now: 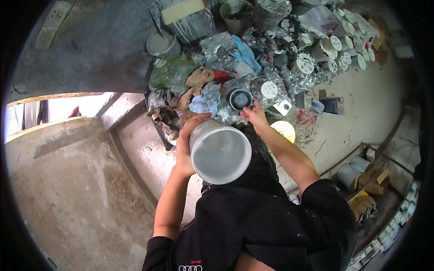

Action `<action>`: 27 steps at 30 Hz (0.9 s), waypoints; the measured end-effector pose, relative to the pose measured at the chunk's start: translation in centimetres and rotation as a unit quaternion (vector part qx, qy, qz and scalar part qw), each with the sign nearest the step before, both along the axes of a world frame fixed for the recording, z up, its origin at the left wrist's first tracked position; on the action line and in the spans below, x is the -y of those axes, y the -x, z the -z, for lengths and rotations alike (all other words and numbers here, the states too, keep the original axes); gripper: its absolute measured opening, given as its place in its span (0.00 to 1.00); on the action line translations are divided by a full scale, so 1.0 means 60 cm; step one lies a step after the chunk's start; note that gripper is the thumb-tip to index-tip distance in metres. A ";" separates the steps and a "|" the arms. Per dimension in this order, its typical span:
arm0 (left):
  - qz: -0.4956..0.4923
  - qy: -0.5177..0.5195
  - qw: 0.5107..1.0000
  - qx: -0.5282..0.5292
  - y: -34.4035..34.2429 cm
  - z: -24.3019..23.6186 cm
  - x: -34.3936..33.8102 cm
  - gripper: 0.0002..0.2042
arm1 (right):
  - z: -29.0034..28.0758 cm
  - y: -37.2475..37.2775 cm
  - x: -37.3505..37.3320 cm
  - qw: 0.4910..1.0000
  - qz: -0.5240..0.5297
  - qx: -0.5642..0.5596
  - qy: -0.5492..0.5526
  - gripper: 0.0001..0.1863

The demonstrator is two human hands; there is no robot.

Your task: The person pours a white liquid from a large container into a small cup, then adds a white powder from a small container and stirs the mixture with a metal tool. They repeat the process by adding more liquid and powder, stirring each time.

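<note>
My left hand [184, 143] is wrapped round the side of a whitish plastic tub [221, 154], its fingers closed on it. The tub is raised in front of my body, with its round, pale grey end turned up toward me. My right hand [257, 116] reaches over the bench, fingers bent and drawn together beside the near right edge of a black round pot [241, 99]. Whether its fingertips hold anything is too small to make out. To the right of the pot stands a tin with a white round lid [269, 90].
Rags [205, 98] and a green cloth [169, 73] lie heaped left of the pot. Several paint-stained buckets [236, 16] stand at the back. Lidded tins [334, 44] crowd the right. A yellow round lid [284, 131] and a digital scale [331, 105] lie nearer.
</note>
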State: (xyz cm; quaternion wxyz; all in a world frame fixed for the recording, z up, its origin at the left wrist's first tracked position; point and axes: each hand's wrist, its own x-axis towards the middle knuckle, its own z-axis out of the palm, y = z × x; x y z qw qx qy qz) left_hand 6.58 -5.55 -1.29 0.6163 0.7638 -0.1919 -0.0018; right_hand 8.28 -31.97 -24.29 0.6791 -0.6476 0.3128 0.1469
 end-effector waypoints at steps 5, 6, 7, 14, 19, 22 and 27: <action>-0.071 0.120 0.990 0.001 -0.004 0.028 0.049 0.52 | -0.135 0.059 0.012 0.944 -0.261 0.187 0.070 0.59; -0.084 0.123 0.989 -0.006 -0.007 0.029 0.058 0.49 | -0.168 0.064 0.011 0.882 -0.337 0.309 0.119 0.61; -0.100 0.104 0.989 -0.032 -0.009 0.025 0.068 0.46 | -0.199 0.070 0.008 0.862 -0.369 0.326 0.122 0.62; -0.175 0.178 0.963 -0.101 -0.079 -0.019 0.159 0.29 | -0.301 0.001 -0.034 0.907 -0.279 0.279 0.147 0.34; -0.147 0.231 0.957 -0.095 -0.076 0.002 0.102 0.49 | -0.420 -0.155 0.061 0.826 -0.294 0.327 0.353 0.34; -0.173 0.260 0.936 -0.163 -0.002 0.095 0.013 0.43 | -0.525 -0.279 0.094 0.676 -0.321 0.355 0.560 0.28; -0.355 0.056 0.878 -0.315 0.194 0.346 -0.116 0.35 | -0.636 -0.448 0.065 0.492 -0.384 0.211 0.752 0.26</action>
